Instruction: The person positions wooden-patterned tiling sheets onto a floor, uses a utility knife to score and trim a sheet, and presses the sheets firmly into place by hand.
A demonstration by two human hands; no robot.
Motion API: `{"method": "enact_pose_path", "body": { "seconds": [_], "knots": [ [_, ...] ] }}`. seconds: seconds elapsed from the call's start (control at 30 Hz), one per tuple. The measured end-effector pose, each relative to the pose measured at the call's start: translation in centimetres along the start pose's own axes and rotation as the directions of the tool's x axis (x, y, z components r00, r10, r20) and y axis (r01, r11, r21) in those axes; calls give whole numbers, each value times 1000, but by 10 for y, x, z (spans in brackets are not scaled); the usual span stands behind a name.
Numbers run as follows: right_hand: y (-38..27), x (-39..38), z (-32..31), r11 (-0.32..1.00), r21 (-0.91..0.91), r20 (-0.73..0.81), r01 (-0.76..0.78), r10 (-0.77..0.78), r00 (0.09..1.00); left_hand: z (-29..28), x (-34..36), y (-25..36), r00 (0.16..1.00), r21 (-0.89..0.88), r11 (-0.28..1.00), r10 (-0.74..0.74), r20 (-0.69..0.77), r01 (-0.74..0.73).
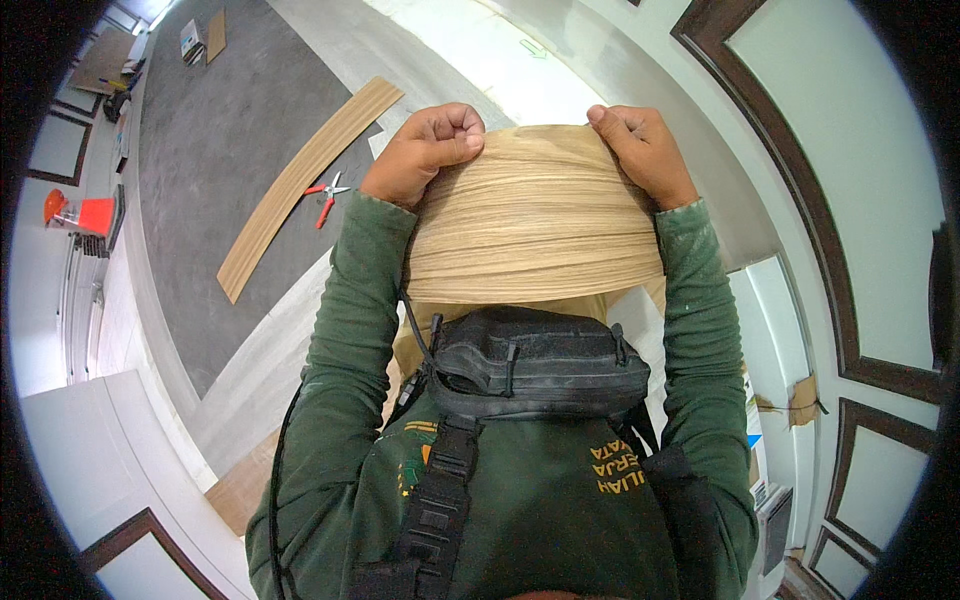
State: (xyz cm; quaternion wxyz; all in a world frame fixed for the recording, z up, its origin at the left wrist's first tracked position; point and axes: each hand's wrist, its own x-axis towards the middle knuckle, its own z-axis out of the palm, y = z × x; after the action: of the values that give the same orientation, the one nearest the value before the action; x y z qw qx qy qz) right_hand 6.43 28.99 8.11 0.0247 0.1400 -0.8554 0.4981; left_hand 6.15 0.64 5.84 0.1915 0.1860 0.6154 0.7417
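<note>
Held out in front of my chest is a light brown wood-grain plank (pixel 535 225), its broad face turned up toward me. My left hand (pixel 435 145) pinches its far left corner, with the fingers curled and the thumb pressed against them. At the far right corner my right hand (pixel 645 148) is closed, thumb on top and the other fingers hidden behind. Beyond my left arm, a longer strip of similar wood-grain plank (pixel 310 175) lies on the dark grey floor. Beside it rest red-handled cutters (pixel 325 198) with their jaws apart.
A black chest bag (pixel 540 362) sits between my forearms, close to the plank. White walls with dark brown trim (pixel 700 30) run along the right. An orange-red object (pixel 95 215) stands by the left wall. A small box (pixel 192 42) lies at the far left.
</note>
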Motion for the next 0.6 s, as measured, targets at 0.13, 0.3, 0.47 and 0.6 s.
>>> {"method": "enact_pose_path", "body": {
  "seconds": [0.13, 0.3, 0.47, 0.6],
  "knots": [
    [6, 0, -1, 999, -23, -15, 28, -28, 1000, 5, 1, -2, 1000, -17, 1000, 12, 9, -11],
    [15, -6, 6, 984, -114, -95, 140, -151, 984, 14, 5, 2, 999, 84, 995, -45, -14, 46],
    [-14, -18, 21, 957, -252, -13, 146, -154, 988, 25, 8, -2, 996, 160, 985, -75, 37, 68],
    [-11, -18, 16, 981, -181, 36, 71, -65, 997, 38, 6, -7, 997, 397, 917, -55, 49, 32]
  ]
}}
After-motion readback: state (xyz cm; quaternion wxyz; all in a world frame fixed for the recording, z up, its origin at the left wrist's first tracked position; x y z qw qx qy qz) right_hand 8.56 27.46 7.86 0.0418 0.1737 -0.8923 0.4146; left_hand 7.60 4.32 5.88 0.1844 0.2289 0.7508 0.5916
